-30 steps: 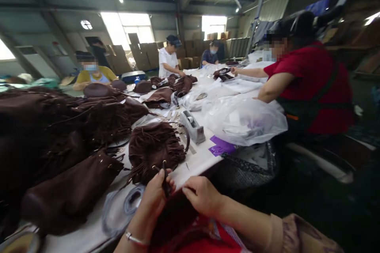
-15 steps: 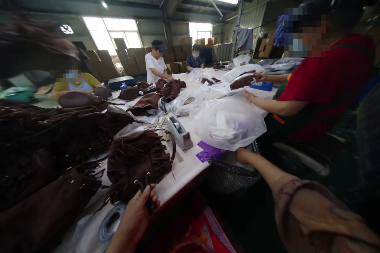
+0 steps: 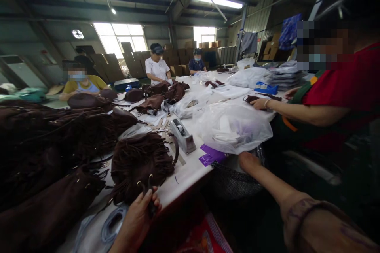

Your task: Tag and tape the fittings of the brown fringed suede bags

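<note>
My left hand (image 3: 145, 205) is closed around a dark strap-like piece (image 3: 152, 201) with two gold-coloured ends pointing up. Just beyond it, a brown fringed bag (image 3: 139, 162) lies on the table, its handle curving to the right. My right hand (image 3: 248, 161) reaches to a dark speckled bag (image 3: 234, 182) at the table edge; its fingers are hidden. Over that opening rests a clear plastic bag (image 3: 234, 126) holding white and purple items. A purple printed piece (image 3: 210, 155) lies to its left.
A grey tape dispenser (image 3: 182, 137) stands mid-table (image 3: 190, 168). Brown bags (image 3: 59, 130) are heaped at left. A coil of pale tubing or tape (image 3: 113, 225) lies below. A co-worker in red (image 3: 329, 95) handles a dark item at right; others work at the far end.
My view has shifted a little, while both my hands keep nearly the same positions. The co-worker in red has lowered a brown item to the table and moved their hands.
</note>
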Available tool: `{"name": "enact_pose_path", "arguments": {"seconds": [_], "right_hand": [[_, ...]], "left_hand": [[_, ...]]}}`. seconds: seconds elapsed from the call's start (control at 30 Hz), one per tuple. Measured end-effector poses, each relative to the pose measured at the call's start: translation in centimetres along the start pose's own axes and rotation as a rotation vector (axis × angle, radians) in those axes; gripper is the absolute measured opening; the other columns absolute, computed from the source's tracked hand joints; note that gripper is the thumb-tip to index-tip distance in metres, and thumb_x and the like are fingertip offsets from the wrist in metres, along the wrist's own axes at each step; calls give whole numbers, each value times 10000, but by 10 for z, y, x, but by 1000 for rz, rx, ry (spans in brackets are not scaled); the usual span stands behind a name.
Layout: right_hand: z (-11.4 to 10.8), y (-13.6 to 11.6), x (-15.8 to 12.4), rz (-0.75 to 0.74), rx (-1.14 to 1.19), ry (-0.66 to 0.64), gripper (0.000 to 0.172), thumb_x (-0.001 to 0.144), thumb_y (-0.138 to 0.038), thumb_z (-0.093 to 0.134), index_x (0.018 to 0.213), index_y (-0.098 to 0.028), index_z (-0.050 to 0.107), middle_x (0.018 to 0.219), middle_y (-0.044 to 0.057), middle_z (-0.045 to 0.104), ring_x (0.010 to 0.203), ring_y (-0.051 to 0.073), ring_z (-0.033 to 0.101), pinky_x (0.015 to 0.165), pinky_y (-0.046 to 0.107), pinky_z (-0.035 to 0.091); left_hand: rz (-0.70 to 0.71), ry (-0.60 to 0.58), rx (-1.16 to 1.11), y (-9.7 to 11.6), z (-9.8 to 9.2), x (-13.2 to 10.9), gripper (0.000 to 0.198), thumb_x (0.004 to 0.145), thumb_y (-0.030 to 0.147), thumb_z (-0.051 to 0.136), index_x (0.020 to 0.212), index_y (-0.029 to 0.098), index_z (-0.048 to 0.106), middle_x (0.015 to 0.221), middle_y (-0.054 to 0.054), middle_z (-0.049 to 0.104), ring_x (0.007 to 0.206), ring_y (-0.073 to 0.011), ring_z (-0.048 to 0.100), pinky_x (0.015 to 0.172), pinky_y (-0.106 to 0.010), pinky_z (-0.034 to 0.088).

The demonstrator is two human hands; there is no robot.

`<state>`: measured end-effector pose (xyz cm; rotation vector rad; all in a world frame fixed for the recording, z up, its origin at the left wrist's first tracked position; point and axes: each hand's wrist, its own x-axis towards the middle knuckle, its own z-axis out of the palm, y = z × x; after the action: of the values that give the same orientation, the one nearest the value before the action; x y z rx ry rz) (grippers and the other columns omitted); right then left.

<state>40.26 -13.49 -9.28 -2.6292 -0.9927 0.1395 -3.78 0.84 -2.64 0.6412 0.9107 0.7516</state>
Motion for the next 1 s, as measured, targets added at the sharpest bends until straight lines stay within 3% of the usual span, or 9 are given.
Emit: {"name": "enact_pose_path", "arguments": {"seconds": [0.13,0.23,0.33,0.43,0.53,0.7,0.87,1.0], "right_hand": [[-27,12,-17,24,124,39,270,897,-263,447,944,-154,690,907,157,715,808,267,681,728,372,503],[-43,9,-48,104,524,60,317,886,-419,465,960,-163,638,791,84,680,604,212,624,519,313,477],[-54,-22,-90,108,1119,-15,350,767,-506,669,922,-198,612,759,21,636,583,173,572,463,263,434],[-57,-74,-128,46,1369,-182,340,722,-464,769,883,-209,612,736,-10,607,617,143,552,542,247,462],[-46,-126,-150,-63,1395,-350,317,749,-452,769,885,-205,624,740,-8,593,626,133,526,543,234,442],[-4,-189,-159,-212,1266,-474,332,783,-488,740,903,-198,632,712,-12,582,592,122,484,508,221,406],[10,-213,-157,-263,1224,-691,329,763,-484,768,853,-185,664,710,-1,624,621,132,535,544,225,432],[-5,-219,-158,-113,1354,-948,395,771,-468,765,1073,-224,689,946,58,719,825,209,656,739,324,520]], "left_hand": [[0,-7,-4,-1,-2,1,224,767,182,755,952,124,643,702,11,534,591,-103,546,559,-230,537],[4,-17,6,-1,-4,2,227,776,194,754,955,120,635,697,12,539,584,-101,548,557,-235,538],[6,-26,28,-1,-4,2,242,790,221,755,962,116,621,670,23,523,562,-94,539,533,-222,519],[18,-54,50,0,-2,-2,279,811,297,753,960,118,600,635,42,490,527,-87,516,494,-207,486],[-4,-75,32,3,-2,-7,371,817,432,740,966,134,578,625,56,462,550,-99,536,523,-227,506],[-42,-125,66,3,-10,-11,530,717,588,763,961,151,586,681,39,505,651,-140,584,602,-284,528],[20,-66,238,0,-20,-10,395,593,338,841,826,164,574,679,44,505,576,-100,472,492,-210,381],[38,11,302,-2,-19,-9,311,611,243,768,848,180,578,663,52,498,561,-102,459,474,-201,338]]}}
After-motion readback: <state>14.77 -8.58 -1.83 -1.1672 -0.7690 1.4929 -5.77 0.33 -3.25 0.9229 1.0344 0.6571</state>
